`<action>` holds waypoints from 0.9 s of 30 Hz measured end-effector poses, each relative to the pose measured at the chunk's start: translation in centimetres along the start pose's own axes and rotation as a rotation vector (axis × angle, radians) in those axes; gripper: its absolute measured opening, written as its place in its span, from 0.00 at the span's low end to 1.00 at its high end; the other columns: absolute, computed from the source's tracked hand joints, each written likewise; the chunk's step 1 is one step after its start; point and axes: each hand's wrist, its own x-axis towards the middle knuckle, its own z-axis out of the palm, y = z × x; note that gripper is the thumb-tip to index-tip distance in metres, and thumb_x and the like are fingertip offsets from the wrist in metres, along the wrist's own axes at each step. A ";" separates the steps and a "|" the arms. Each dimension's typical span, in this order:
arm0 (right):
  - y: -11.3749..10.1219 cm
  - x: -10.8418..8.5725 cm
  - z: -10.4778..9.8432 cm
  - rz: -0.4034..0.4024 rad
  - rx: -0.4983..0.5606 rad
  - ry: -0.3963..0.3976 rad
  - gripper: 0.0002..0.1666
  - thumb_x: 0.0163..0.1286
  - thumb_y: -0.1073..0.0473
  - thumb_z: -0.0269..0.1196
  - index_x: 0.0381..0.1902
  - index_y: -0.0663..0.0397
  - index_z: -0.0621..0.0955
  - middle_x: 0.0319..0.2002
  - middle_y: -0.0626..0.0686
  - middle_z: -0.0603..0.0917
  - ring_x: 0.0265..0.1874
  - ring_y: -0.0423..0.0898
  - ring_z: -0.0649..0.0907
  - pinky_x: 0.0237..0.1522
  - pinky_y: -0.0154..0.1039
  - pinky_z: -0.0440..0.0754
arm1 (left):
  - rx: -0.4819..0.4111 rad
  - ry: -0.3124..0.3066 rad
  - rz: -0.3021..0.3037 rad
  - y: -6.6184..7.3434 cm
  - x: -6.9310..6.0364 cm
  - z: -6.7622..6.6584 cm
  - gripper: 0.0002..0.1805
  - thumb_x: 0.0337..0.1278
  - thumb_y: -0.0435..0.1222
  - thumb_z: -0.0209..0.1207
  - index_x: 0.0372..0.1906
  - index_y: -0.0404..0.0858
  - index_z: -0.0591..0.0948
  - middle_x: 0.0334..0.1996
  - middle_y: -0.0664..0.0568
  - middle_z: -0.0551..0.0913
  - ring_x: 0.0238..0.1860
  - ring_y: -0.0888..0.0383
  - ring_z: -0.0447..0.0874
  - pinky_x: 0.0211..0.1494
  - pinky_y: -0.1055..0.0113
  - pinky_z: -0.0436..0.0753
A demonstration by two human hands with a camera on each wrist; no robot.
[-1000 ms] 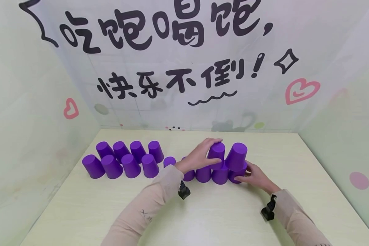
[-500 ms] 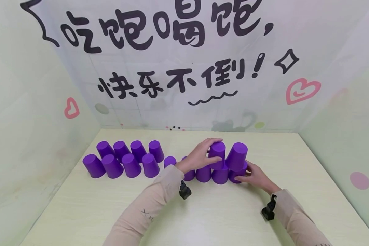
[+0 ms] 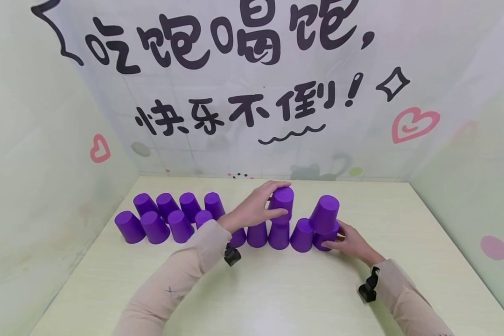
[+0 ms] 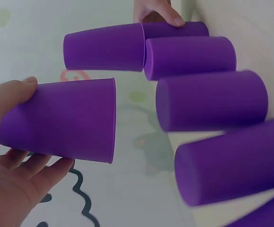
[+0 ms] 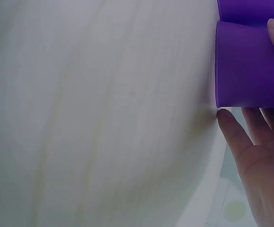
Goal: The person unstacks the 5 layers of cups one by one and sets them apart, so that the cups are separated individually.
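Note:
My left hand (image 3: 258, 205) grips an upside-down purple cup (image 3: 282, 203) between thumb and fingers. In the left wrist view, a gap separates this held cup (image 4: 75, 120) from the row of cups below it. At the row's right end, my right hand (image 3: 350, 242) holds the last bottom cup (image 5: 250, 66), thumb on the near side and fingers beyond. Another cup (image 3: 325, 214) rests upside down on top at that end, over the last bottom cup and beside its neighbour (image 3: 302, 235). Further bottom cups (image 3: 279, 235) continue leftward, partly hidden by my left wrist.
Several more upside-down purple cups (image 3: 154, 227) stand at the left, with a back row (image 3: 166, 205) behind them. All are on a pale wooden table (image 3: 277, 289). A printed wall sheet (image 3: 218, 154) rises behind the table's far edge, with side walls left and right.
My left hand has moved left with its cup, off the spot next to the other top cup, and slightly up. The right hand keeps its place on the end cup.

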 end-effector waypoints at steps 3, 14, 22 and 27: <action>0.0 0.0 0.0 0.012 0.005 0.001 0.40 0.50 0.56 0.69 0.58 0.63 0.66 0.48 0.62 0.75 0.45 0.56 0.76 0.45 0.42 0.77 | 0.027 0.018 0.017 0.1 -0.9 -1.5 0.32 0.51 0.36 0.61 0.61 0.37 0.63 0.57 0.48 0.67 0.55 0.58 0.68 0.56 0.71 0.70; -0.1 0.0 -0.1 0.010 0.006 -0.005 0.41 0.50 0.56 0.69 0.59 0.63 0.65 0.49 0.63 0.75 0.45 0.57 0.76 0.45 0.43 0.76 | 0.057 0.104 -0.024 -0.9 -5.5 -7.1 0.33 0.48 0.33 0.62 0.61 0.36 0.63 0.50 0.46 0.71 0.48 0.56 0.73 0.52 0.67 0.74; 0.0 0.1 0.0 0.000 0.020 -0.018 0.41 0.50 0.56 0.68 0.59 0.63 0.64 0.49 0.63 0.74 0.46 0.57 0.76 0.45 0.41 0.76 | 0.077 0.247 -0.131 -2.6 -9.9 -10.8 0.34 0.48 0.33 0.62 0.62 0.34 0.62 0.53 0.43 0.69 0.49 0.50 0.72 0.52 0.59 0.75; 0.0 0.0 0.0 0.006 0.021 -0.020 0.41 0.50 0.56 0.68 0.59 0.63 0.65 0.49 0.63 0.74 0.46 0.57 0.75 0.45 0.43 0.76 | 0.120 0.359 -0.197 -3.9 -13.1 -12.8 0.35 0.47 0.32 0.63 0.62 0.34 0.62 0.52 0.41 0.69 0.50 0.48 0.72 0.50 0.58 0.76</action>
